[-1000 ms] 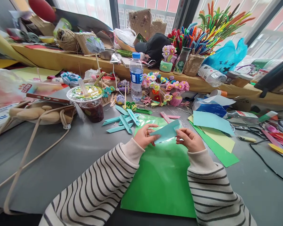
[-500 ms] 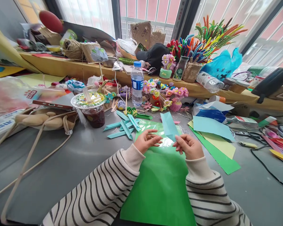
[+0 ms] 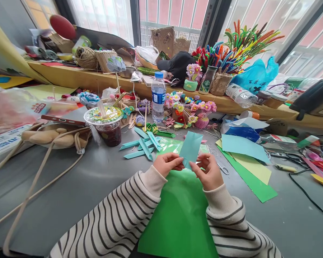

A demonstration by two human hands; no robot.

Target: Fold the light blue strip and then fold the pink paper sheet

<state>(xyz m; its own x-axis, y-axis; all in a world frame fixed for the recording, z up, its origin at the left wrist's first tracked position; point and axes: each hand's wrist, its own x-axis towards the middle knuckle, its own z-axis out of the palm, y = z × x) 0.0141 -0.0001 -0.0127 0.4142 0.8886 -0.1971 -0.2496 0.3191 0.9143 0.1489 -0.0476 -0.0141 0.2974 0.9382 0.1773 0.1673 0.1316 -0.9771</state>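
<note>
A light blue sheet of paper [image 3: 191, 144] stands tilted between my two hands, with small folds at its lower edge. My left hand [image 3: 169, 163] pinches its lower left corner between thumb and fingers. At the lower right edge, my right hand [image 3: 209, 171] grips it with the thumb in front; the other fingers are curled and partly behind. Below the hands lies a green sheet [image 3: 180, 215], its far part under shiny clear plastic. Several folded blue paper strips [image 3: 144, 145] lie in a loose pile beyond my left hand.
A lidded drink cup [image 3: 107, 130] and a water bottle [image 3: 158, 98] stand beyond the strips. Right of my hands are loose blue, yellow and green papers [image 3: 244, 147], small scissors [image 3: 224, 168] and larger black scissors [image 3: 290, 157]. A strapped bag [image 3: 51, 138] with a phone sits left.
My left hand has closed on the blue paper's lower left corner, where before it was apart from it. The paper has turned to face me and moved slightly left with my right hand.
</note>
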